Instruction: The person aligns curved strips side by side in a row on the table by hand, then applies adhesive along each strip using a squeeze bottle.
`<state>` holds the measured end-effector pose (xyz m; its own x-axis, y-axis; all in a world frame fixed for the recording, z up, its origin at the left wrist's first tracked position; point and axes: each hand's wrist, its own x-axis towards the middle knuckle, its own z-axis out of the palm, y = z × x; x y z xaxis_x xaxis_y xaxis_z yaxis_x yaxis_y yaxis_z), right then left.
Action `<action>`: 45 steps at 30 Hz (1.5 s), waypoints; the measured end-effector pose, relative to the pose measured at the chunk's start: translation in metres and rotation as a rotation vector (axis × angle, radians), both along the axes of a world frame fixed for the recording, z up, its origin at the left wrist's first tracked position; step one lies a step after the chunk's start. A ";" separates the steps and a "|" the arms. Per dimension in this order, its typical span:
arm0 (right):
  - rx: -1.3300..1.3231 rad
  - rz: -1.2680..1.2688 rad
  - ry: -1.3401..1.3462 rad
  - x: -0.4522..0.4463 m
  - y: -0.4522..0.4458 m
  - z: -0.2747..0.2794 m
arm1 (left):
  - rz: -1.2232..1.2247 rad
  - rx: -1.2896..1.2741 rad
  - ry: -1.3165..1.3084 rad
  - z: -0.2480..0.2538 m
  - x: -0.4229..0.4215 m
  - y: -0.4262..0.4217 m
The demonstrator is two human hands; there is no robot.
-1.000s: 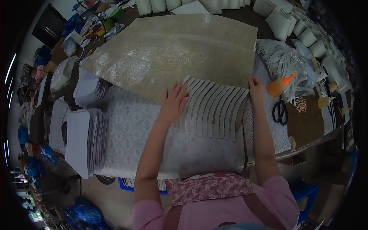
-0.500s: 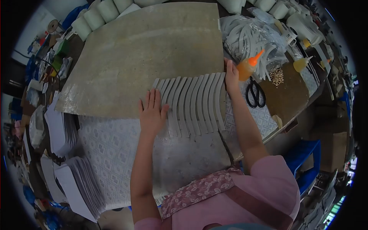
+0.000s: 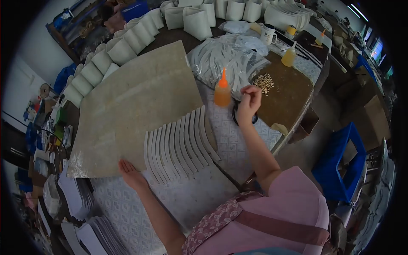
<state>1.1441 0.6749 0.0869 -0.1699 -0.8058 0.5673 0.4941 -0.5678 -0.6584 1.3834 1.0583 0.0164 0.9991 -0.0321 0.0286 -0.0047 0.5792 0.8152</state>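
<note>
A row of several narrow, curved pale strips [image 3: 182,142] lies side by side across the lower right edge of a large tan board [image 3: 131,97]. My left hand [image 3: 132,175] rests at the board's front edge, left of the strips, with its fingers out and holding nothing. Over the black-handled scissors [image 3: 235,117] hovers my right hand [image 3: 248,105], its fingers curled together; whether anything is pinched there is hidden. Just left of it stands a glue bottle [image 3: 222,94] with an orange nozzle. A heap of small gold-coloured metal pieces [image 3: 264,83] lies just beyond that hand.
A clear plastic bag of pale strips [image 3: 225,59] sits behind the bottle. Rows of white, pouch-like pieces [image 3: 127,44] line the back. Stacks of white sheets [image 3: 100,236] stand at the left. A mug [image 3: 267,34] and a second bottle [image 3: 289,56] are farther right.
My right hand has left the strips' right end and moved over the scissors. My left hand has come off the strips to the left. The view has turned rightward.
</note>
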 end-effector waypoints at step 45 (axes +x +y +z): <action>0.505 1.217 0.888 -0.077 0.114 0.039 | -0.611 0.638 -0.362 0.085 -0.167 -0.067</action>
<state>1.0674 0.7894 0.1258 0.9144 -0.3358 -0.2260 -0.1572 0.2199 -0.9628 1.2163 0.9914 0.1015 0.7381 -0.6622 0.1292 -0.1623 0.0117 0.9867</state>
